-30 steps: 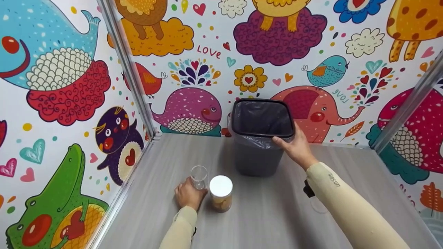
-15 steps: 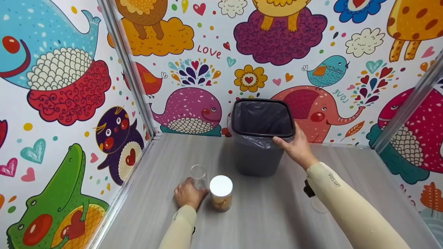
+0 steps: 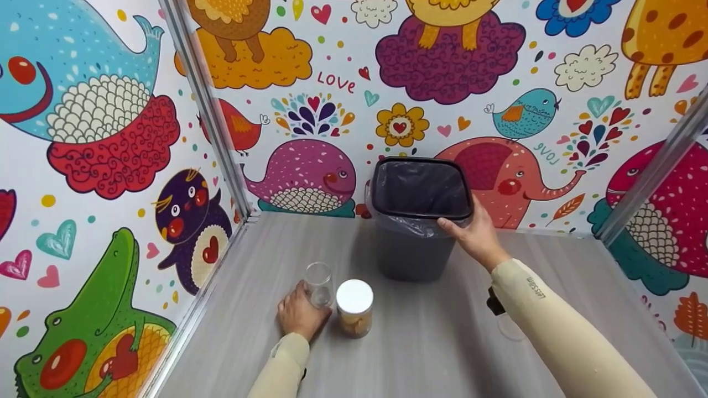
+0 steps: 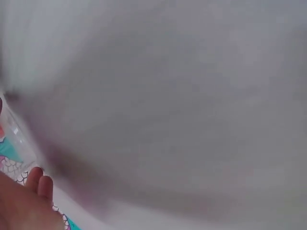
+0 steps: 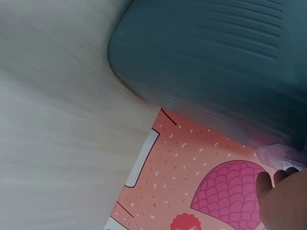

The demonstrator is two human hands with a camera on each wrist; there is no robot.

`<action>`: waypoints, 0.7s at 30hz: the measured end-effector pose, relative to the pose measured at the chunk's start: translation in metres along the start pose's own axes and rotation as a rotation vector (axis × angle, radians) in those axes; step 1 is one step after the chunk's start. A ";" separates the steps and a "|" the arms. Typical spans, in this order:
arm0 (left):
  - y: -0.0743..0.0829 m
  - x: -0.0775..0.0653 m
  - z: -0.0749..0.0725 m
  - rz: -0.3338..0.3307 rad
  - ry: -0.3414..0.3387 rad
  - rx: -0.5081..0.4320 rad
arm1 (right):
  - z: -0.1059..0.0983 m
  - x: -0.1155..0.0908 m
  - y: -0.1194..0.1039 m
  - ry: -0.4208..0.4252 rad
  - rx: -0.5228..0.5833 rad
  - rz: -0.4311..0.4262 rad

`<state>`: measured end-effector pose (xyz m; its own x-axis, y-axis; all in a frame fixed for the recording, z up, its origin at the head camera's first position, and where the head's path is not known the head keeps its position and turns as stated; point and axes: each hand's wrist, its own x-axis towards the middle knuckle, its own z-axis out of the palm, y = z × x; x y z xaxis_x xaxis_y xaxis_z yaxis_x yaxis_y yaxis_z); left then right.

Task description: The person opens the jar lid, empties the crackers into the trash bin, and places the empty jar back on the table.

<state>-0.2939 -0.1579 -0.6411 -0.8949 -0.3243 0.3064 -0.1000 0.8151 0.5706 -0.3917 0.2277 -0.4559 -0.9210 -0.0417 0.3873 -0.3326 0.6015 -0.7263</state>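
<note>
A clear drinking glass [image 3: 319,276] stands on the table, left of a jar [image 3: 354,320] with a white lid and brownish-orange contents. Around the glass's lower left side is my left hand [image 3: 301,314], its fingers loosely spread; the left wrist view catches only fingertips [image 4: 45,187] beside the clear glass [image 4: 18,139] at its edge. My right hand [image 3: 477,235] grips the right front corner of a grey trash bin [image 3: 412,257], thumb over the black rim. In the right wrist view the right hand [image 5: 285,201] is by the bin's liner bag [image 5: 280,155].
The bin stands near the patterned back wall [image 3: 310,116], and its liner is folded over the rim. A clear round object [image 3: 510,327] lies partly hidden under the right forearm. Metal corner posts [image 3: 218,121] frame the grey wood-grain table [image 3: 409,342].
My left hand has drawn back slightly from the glass, leaving more of it visible. The right hand and bin have stayed in place; the head view has shifted a little.
</note>
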 end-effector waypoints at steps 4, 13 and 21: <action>-0.001 -0.002 -0.013 -0.030 0.007 -0.021 | 0.000 -0.001 0.000 0.002 -0.003 0.003; 0.007 -0.030 -0.042 -0.104 0.061 -0.061 | -0.001 0.000 0.000 0.007 -0.018 0.010; 0.016 -0.073 -0.039 -0.039 -0.138 -0.037 | 0.000 -0.001 0.000 -0.001 -0.026 0.025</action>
<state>-0.2130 -0.1403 -0.6244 -0.9423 -0.2841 0.1770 -0.1220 0.7839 0.6088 -0.3908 0.2275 -0.4564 -0.9289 -0.0271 0.3692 -0.3046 0.6229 -0.7205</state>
